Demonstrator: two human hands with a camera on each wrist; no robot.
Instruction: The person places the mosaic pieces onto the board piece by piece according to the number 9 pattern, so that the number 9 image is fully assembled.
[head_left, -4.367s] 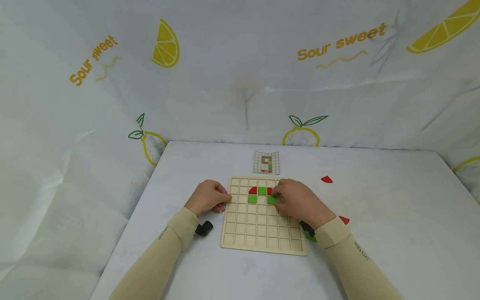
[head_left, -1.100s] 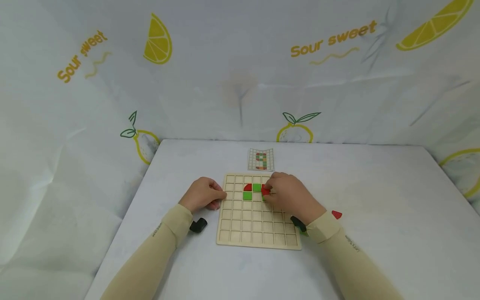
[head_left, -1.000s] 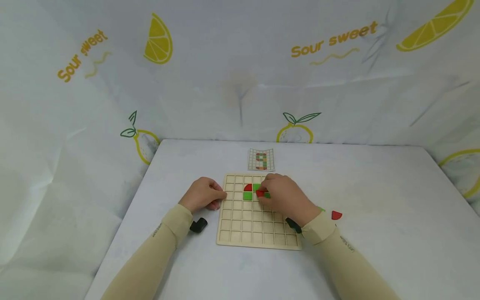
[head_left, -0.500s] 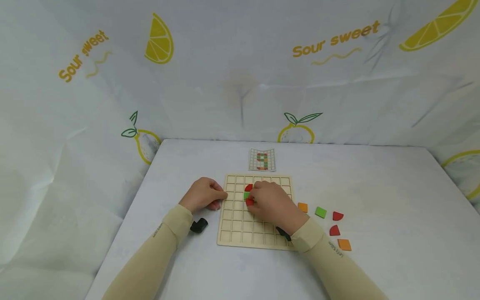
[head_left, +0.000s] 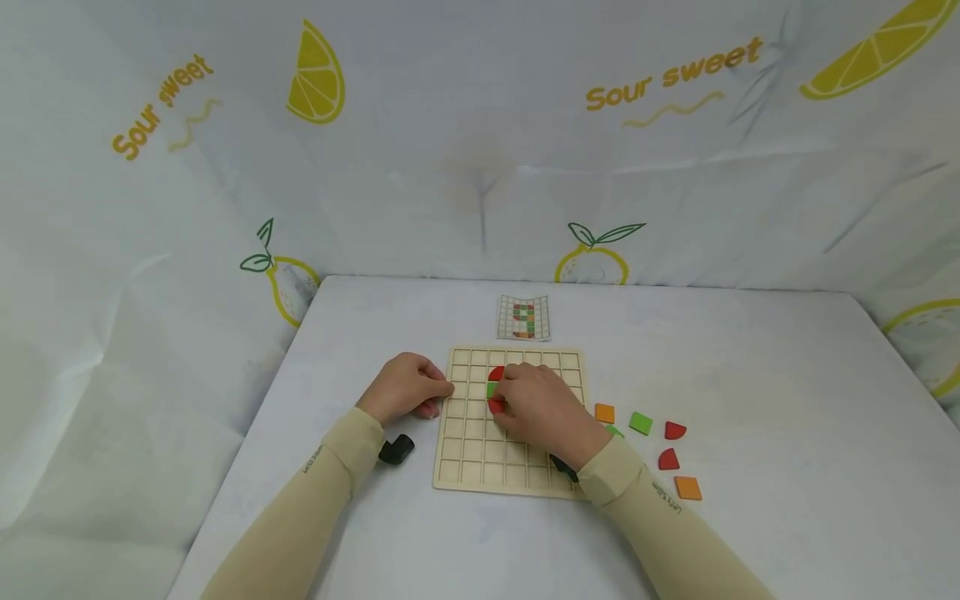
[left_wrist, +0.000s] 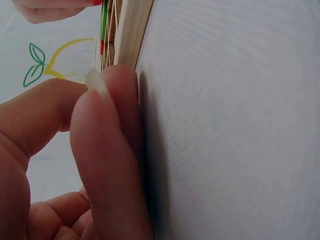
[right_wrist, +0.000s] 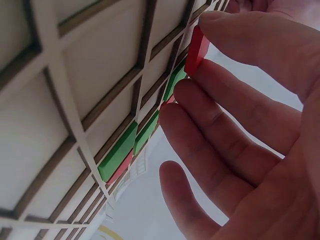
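Observation:
My right hand pinches a red quarter-circle tile between thumb and forefinger, at the board just below a green square tile. Above that green tile lies another red quarter-circle tile. In the right wrist view, more green tiles sit in the grid's cells, with a red tile beside them; the head view hides these behind my right hand. With thumb and forefinger, my left hand holds the left edge of the wooden grid board.
A printed pattern card lies behind the board. Right of the board are loose orange, green and red tiles. A black object lies by my left wrist, and a dark thing partly shows by my right.
My right hand has carried the red tile leftward across the board, uncovering loose tiles on the right. Over the last half second it has barely moved. My left hand stays at the board's edge.

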